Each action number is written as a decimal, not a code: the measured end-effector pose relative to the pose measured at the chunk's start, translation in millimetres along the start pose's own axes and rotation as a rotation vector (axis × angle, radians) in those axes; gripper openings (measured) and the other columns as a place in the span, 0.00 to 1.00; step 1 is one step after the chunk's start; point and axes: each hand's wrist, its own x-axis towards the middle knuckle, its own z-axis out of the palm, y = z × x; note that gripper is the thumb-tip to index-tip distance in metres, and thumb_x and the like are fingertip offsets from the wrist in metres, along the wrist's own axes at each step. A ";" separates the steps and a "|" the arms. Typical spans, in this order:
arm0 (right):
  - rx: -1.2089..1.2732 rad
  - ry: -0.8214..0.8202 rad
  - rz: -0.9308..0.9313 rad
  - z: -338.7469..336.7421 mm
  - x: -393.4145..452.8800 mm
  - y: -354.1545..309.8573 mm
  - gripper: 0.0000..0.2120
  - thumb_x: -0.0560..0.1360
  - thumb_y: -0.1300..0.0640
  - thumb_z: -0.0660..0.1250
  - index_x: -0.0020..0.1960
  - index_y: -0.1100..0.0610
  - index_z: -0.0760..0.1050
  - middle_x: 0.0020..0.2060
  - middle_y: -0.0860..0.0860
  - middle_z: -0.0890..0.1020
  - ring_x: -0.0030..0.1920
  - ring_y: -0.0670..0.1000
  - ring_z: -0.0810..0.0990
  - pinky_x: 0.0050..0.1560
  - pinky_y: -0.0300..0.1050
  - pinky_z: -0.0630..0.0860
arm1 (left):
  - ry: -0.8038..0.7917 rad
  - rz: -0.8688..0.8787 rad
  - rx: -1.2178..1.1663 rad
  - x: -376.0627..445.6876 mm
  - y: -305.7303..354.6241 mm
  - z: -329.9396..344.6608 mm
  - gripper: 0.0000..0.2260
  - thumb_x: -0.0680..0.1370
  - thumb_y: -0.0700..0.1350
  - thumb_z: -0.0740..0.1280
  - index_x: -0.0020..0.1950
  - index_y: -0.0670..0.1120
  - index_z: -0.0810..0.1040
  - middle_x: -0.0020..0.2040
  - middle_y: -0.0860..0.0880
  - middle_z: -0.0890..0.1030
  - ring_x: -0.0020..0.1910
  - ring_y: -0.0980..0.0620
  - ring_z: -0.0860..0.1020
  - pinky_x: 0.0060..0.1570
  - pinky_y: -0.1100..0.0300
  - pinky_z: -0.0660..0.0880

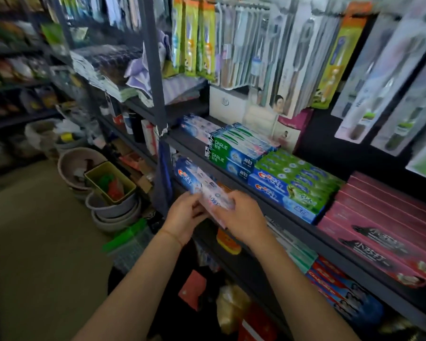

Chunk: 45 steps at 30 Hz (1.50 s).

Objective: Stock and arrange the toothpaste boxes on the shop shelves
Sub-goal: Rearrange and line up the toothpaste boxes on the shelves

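Observation:
Both hands hold one blue, white and pink toothpaste box [204,185] in front of the dark metal shelf [276,200]. My left hand [185,212] grips its near left side and my right hand [241,217] grips its near end. On the shelf lie green and blue Darlie boxes [231,153], blue and green Crest boxes [293,185], light blue boxes [197,126] at the left end and pink boxes [389,230] on the right. Red and blue Colgate boxes [342,289] lie on the shelf below.
Toothbrush packs [256,45] hang above the shelf. A grey upright post [155,70] stands just left of the boxes. Stacked basins [113,210] and a green bin [108,183] sit on the floor to the left. Red and yellow packages [231,308] lie below my arms.

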 end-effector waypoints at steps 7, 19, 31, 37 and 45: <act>-0.336 0.128 -0.106 27.5 135.5 -72.1 0.19 0.76 0.40 0.67 0.54 0.56 0.74 0.51 0.52 0.76 0.54 0.54 0.75 0.44 0.47 0.74 | -0.089 -0.049 -0.074 113.8 69.1 -45.9 0.18 0.83 0.42 0.60 0.73 0.44 0.66 0.60 0.38 0.79 0.51 0.43 0.82 0.52 0.50 0.79; -0.762 0.176 0.058 54.8 277.0 -121.0 0.25 0.79 0.40 0.61 0.65 0.59 0.70 0.62 0.57 0.75 0.64 0.59 0.71 0.61 0.54 0.67 | -0.236 -0.176 -0.145 253.4 145.2 -68.7 0.22 0.82 0.49 0.64 0.74 0.42 0.68 0.64 0.39 0.79 0.57 0.45 0.83 0.49 0.52 0.80; -0.847 0.041 0.141 43.1 309.7 -115.1 0.26 0.75 0.37 0.65 0.62 0.57 0.74 0.60 0.57 0.74 0.64 0.59 0.69 0.63 0.54 0.63 | -0.258 -0.261 -0.220 282.2 148.5 -57.0 0.20 0.82 0.48 0.64 0.73 0.45 0.70 0.66 0.40 0.77 0.61 0.43 0.79 0.49 0.51 0.80; -0.920 -0.027 0.178 52.4 319.0 -93.7 0.29 0.72 0.36 0.68 0.64 0.55 0.75 0.63 0.56 0.69 0.67 0.59 0.64 0.67 0.59 0.60 | -0.243 -0.294 -0.212 288.7 143.4 -57.4 0.22 0.82 0.45 0.63 0.76 0.45 0.66 0.66 0.40 0.76 0.63 0.43 0.76 0.55 0.50 0.78; -0.985 -0.093 0.138 67.0 329.8 -81.1 0.25 0.77 0.47 0.66 0.70 0.55 0.66 0.66 0.56 0.72 0.70 0.58 0.67 0.75 0.60 0.54 | -0.235 -0.246 -0.072 292.3 149.7 -54.9 0.06 0.82 0.42 0.63 0.57 0.42 0.76 0.54 0.44 0.78 0.50 0.49 0.78 0.58 0.56 0.76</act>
